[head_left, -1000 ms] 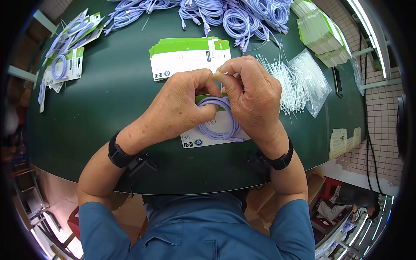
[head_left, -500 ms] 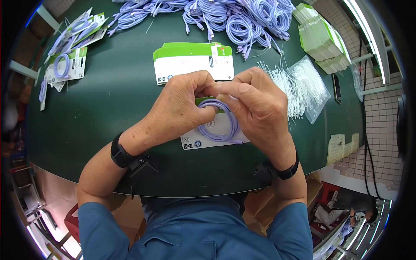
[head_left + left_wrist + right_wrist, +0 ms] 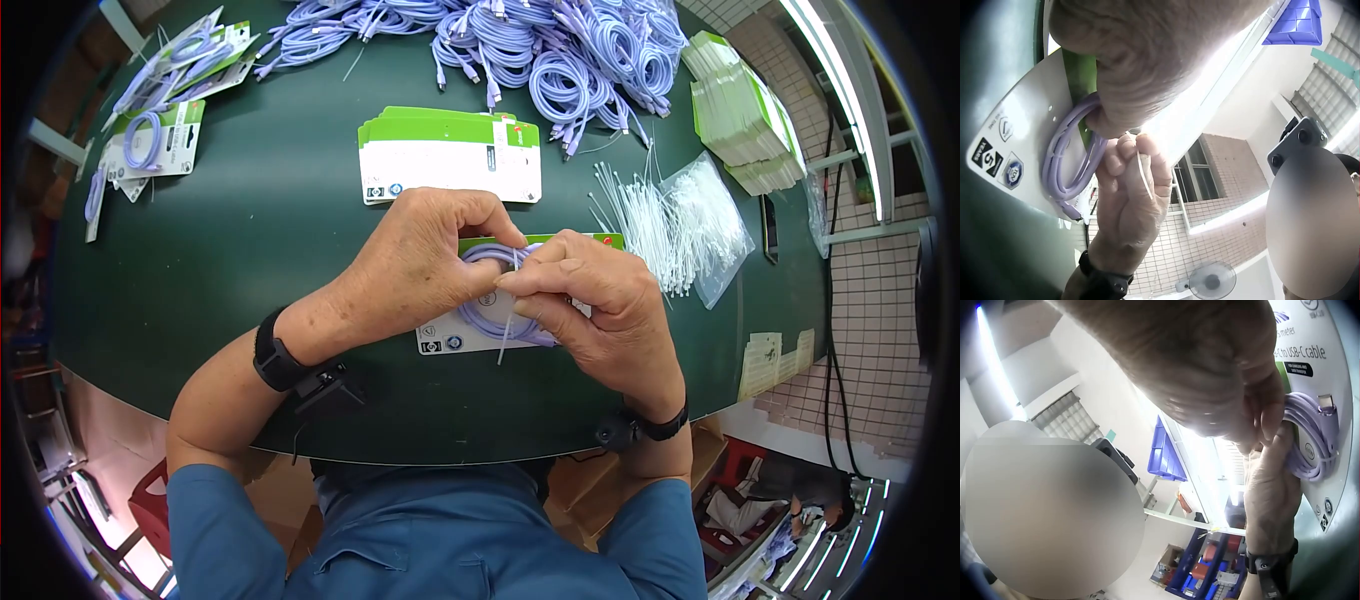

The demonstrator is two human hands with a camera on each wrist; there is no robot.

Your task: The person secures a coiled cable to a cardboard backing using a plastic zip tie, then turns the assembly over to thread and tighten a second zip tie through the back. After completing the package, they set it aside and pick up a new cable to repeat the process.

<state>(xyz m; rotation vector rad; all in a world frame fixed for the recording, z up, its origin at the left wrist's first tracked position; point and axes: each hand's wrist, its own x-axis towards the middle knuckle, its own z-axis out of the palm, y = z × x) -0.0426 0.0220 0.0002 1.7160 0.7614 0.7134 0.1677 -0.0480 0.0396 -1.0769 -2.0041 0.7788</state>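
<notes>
A lilac USB-C cable, wound in a coil [image 3: 478, 316], lies against a white and green packaging card [image 3: 440, 336] near the front of the table. My left hand [image 3: 415, 250] grips the coil's top edge, its thumb inside the loop and index finger curled over. Between thumb and index finger, my right hand [image 3: 600, 295] pinches a thin white cable tie [image 3: 506, 335]. The tie passes over the coil's upper side, its tail pointing toward the front edge. In the left wrist view, the tie [image 3: 1144, 175] crosses the right hand's fingers. The right wrist view shows the cable's metal plug [image 3: 1325, 400].
Behind the hands lies a stack of cards [image 3: 450, 160], with a heap of lilac cables [image 3: 560, 85] beyond. Loose white cable ties [image 3: 640, 235] and a plastic bag [image 3: 715, 240] are at right, below stacked cards [image 3: 745, 125]. Carded cables [image 3: 155, 150] lie at left.
My right hand has come away from the left fingertips, down and toward me, drawing the tie's tail over the coil. The left hand keeps its hold on the coil.
</notes>
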